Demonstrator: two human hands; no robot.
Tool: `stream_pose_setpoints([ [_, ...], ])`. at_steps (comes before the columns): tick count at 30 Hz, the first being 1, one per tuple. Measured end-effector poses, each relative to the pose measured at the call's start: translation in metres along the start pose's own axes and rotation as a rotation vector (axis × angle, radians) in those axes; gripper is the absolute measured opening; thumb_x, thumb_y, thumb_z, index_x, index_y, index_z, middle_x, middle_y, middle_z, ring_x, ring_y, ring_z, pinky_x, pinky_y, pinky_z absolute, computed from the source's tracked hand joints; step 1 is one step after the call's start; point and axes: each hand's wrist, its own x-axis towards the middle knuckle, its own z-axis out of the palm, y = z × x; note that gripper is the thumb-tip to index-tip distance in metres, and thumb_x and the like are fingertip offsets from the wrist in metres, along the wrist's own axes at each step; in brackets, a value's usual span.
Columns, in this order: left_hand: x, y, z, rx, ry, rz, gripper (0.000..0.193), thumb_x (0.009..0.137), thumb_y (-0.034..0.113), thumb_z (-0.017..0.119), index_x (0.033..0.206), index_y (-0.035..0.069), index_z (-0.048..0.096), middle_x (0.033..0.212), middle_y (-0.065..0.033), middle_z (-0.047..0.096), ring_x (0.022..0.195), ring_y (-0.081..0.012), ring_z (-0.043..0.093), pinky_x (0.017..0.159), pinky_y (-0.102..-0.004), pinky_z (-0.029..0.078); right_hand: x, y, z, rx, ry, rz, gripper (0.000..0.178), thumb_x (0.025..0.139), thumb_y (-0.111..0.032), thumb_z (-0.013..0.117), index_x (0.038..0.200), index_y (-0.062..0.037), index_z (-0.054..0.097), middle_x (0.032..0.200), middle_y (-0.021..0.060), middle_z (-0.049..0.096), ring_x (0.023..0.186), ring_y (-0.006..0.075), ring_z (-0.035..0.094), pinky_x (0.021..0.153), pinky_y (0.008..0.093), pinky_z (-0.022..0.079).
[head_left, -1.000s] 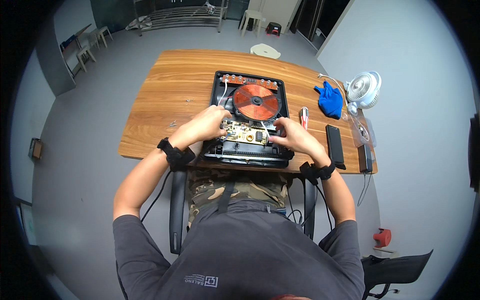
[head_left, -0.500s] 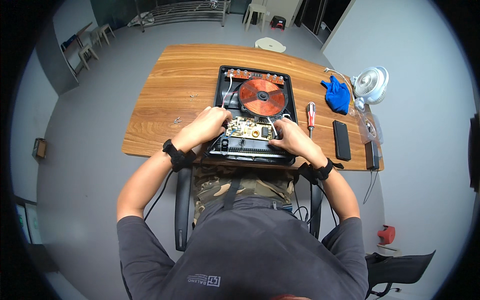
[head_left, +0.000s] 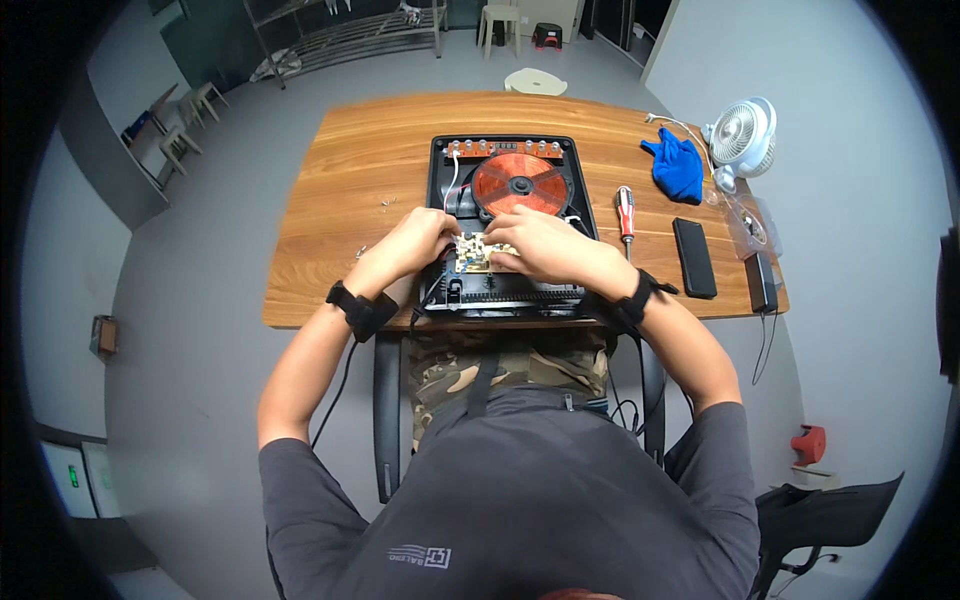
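Arching, the right hand (head_left: pixel 542 247) overhangs knobbly circuitry (head_left: pixel 473 254).

Copper-orange coil (head_left: pixel 521 184) crossed by darker bands, cream circuit board (head_left: pixel 472 252) and black casing (head_left: pixel 434 178) contrast with a brown, wood-grained worktop (head_left: pixel 350 160), blue cloth (head_left: pixel 678 170), red-and-white screwdriver handle (head_left: pixel 626 207), white fan (head_left: pixel 742 137) and camouflage trousers (head_left: pixel 445 375).

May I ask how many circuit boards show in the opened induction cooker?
2: the cream circuit board between the left hand and right hand, partly covered; the orange circuit board beyond the copper coil. More may be hidden.
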Motion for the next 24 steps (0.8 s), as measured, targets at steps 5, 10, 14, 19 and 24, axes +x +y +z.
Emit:
stream_pose_setpoints([
  [5, -0.004, -0.008, 0.002, -0.093, -0.006, -0.052, 0.016, 0.085, 0.005, 0.071, 0.098, -0.002, 0.072, 0.089, -0.0195, 0.074, 0.084, -0.0301, 0.074, 0.076, -0.0377, 0.058, 0.029, 0.002, 0.018, -0.042, -0.218, -0.085, 0.048, 0.100, -0.043, 0.057, 0.130, -0.0055, 0.065, 0.140, 0.0111, 0.059, 0.119, 0.0324, 0.054, 0.107, 0.0450, 0.043],
  [10, -0.002, -0.003, 0.003, -0.146, -0.002, -0.127, 0.013, 0.084, 0.003, 0.070, 0.096, -0.002, 0.071, 0.087, -0.0189, 0.074, 0.084, -0.0293, 0.075, 0.075, -0.0362, 0.058, 0.035, 0.001, 0.018, -0.097, -0.354, -0.050, 0.050, 0.101, -0.044, 0.056, 0.134, -0.0072, 0.063, 0.143, 0.0091, 0.059, 0.118, 0.0317, 0.055, 0.109, 0.0439, 0.042],
  [14, -0.002, -0.001, 0.006, -0.187, 0.059, -0.108, 0.013, 0.084, 0.003, 0.070, 0.095, -0.002, 0.066, 0.083, -0.0174, 0.073, 0.081, -0.0276, 0.074, 0.073, -0.0363, 0.057, 0.036, 0.005, 0.024, -0.066, -0.382, -0.013, 0.048, 0.100, -0.042, 0.057, 0.134, -0.0073, 0.063, 0.142, 0.0104, 0.060, 0.117, 0.0326, 0.057, 0.105, 0.0440, 0.045],
  [19, 0.000, -0.002, 0.011, -0.259, 0.163, -0.089, 0.015, 0.081, -0.001, 0.070, 0.093, -0.001, 0.060, 0.080, -0.0151, 0.071, 0.077, -0.0252, 0.072, 0.068, -0.0357, 0.055, 0.037, 0.012, 0.033, -0.033, -0.334, -0.029, 0.040, 0.096, -0.038, 0.062, 0.124, -0.0100, 0.067, 0.120, 0.0134, 0.068, 0.113, 0.0360, 0.061, 0.099, 0.0477, 0.049],
  [24, -0.002, 0.000, 0.011, -0.329, 0.137, -0.128, 0.017, 0.081, -0.002, 0.068, 0.093, 0.000, 0.057, 0.076, -0.0123, 0.067, 0.072, -0.0215, 0.068, 0.068, -0.0332, 0.054, 0.038, 0.011, 0.037, -0.025, -0.300, 0.008, 0.036, 0.093, -0.034, 0.066, 0.120, -0.0116, 0.068, 0.107, 0.0166, 0.072, 0.108, 0.0371, 0.065, 0.095, 0.0487, 0.052],
])
